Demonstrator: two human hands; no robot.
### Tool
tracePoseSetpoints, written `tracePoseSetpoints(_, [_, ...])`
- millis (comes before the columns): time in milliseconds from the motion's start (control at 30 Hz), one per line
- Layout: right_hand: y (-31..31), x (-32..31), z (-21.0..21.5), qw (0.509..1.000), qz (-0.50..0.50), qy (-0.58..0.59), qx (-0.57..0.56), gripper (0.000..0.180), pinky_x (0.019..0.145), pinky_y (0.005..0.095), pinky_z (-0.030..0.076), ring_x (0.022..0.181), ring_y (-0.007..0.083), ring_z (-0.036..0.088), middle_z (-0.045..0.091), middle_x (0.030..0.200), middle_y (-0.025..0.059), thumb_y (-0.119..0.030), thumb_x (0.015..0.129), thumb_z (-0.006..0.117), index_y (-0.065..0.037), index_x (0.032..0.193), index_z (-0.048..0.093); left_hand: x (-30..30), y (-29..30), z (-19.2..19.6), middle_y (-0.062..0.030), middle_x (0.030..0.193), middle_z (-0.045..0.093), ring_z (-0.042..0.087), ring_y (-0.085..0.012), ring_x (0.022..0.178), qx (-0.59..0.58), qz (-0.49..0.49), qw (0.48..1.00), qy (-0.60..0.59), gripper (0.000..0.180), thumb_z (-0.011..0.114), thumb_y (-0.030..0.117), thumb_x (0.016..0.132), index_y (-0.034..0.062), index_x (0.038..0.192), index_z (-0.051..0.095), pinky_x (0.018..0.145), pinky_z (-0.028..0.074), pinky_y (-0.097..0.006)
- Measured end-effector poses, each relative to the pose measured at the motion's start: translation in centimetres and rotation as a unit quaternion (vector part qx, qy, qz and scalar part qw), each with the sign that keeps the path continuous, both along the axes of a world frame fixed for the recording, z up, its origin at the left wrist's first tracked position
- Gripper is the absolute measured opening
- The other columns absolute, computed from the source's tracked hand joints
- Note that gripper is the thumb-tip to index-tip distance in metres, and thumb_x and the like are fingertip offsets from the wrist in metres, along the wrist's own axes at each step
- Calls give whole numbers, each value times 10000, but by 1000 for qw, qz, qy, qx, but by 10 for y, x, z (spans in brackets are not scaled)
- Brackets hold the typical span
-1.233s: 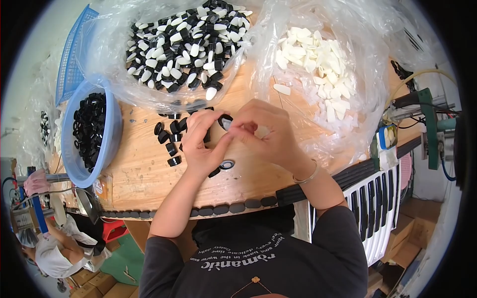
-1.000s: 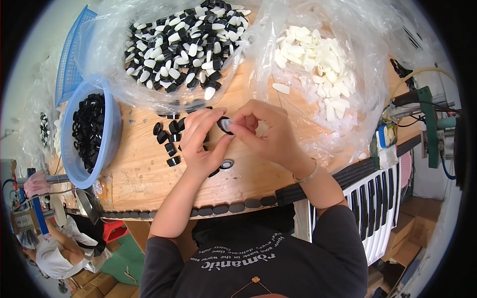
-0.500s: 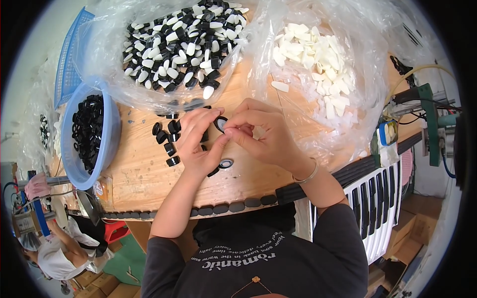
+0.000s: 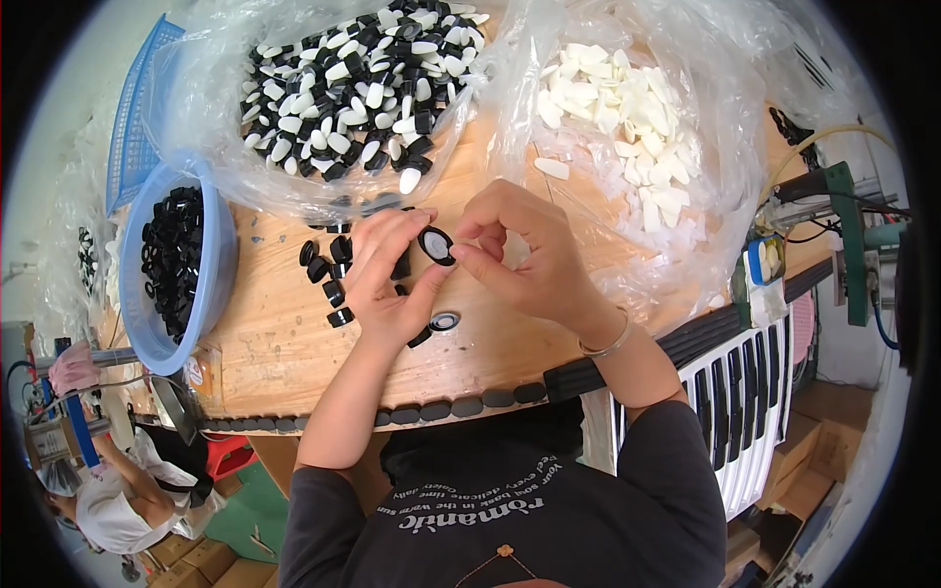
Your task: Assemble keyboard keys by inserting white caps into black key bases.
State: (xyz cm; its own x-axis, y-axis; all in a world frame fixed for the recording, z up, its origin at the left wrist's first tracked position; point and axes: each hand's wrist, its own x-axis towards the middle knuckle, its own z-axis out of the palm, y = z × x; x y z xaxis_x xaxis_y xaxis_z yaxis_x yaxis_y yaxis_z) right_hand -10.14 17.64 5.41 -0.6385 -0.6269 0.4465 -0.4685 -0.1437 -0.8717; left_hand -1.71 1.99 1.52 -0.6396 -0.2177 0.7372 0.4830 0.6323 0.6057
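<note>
Between the thumb and fingers of my left hand [image 4: 387, 279] is a round black cap [image 4: 435, 246] with a pale disc inside, its open face turned up toward me. My right hand [image 4: 520, 250] is pinched closed at the right edge of that cap; anything between its fingertips is too small to make out. Just below my left hand lies another ring-shaped cap [image 4: 445, 321] with a pale inside. Several loose black caps [image 4: 333, 292] rest on the wooden table to the left of my left hand, some partly hidden by it.
A blue tub [image 4: 227, 265] of black rings stands at left, beside a blue basket [image 4: 132, 127]. Clear plastic at the back holds a heap of black caps with white tabs [image 4: 358, 83]; another holds cream-white pieces [image 4: 627, 108]. At right is a green-framed device [image 4: 851, 245]. A person [image 4: 132, 490] sits lower left.
The black cap has tilted so more of its pale inner disc shows. My right fingertips have drawn slightly to the right, off the cap's face.
</note>
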Motion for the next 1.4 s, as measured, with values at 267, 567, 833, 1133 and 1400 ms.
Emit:
tracePoseSetpoints(267, [-7,6,-4,965,50,-252,58,135,700,197,474,779,55,579,630,936,24,-18,861,637,28,987,619,1,2,-4,-118,997,674,589,-303,940,-11,-15,1000,2,421,777,17,637,-29,1033,644,847,457,-382])
tracePoseSetpoints(567, [-8,5,-19,939,101,-328,34,150,776,219,509,886,78,616,657,940,56,-7,898,593,62,1030,609,0,6,-1,-139,936,671,594,-318,897,-70,17,997,22,412,762,-12,612,-45,1009,656,823,471,-387])
tracePoseSetpoints(833, [-12,0,-33,935,106,-336,33,74,684,203,490,773,57,598,642,867,34,-53,907,599,18,930,595,0,9,-11,-151,1000,655,570,-291,962,-51,15,999,2,393,728,-36,689,-70,1067,626,882,452,-379])
tracePoseSetpoints(1133, [64,-106,-33,883,-299,184,311,49,596,315,494,635,221,633,651,723,128,-34,761,658,11,778,650,-1,2,-20,-127,1076,632,548,-206,1043,241,-54,966,-75,490,710,-125,692,-45,1159,588,941,422,-309])
tracePoseSetpoints(1400, [52,-115,-59,830,-287,184,441,79,624,403,501,684,326,637,638,705,158,-68,735,659,-1,739,618,0,-3,-17,-170,1099,610,563,-241,1058,267,-139,953,-30,491,717,-106,700,-59,1169,581,926,433,-324])
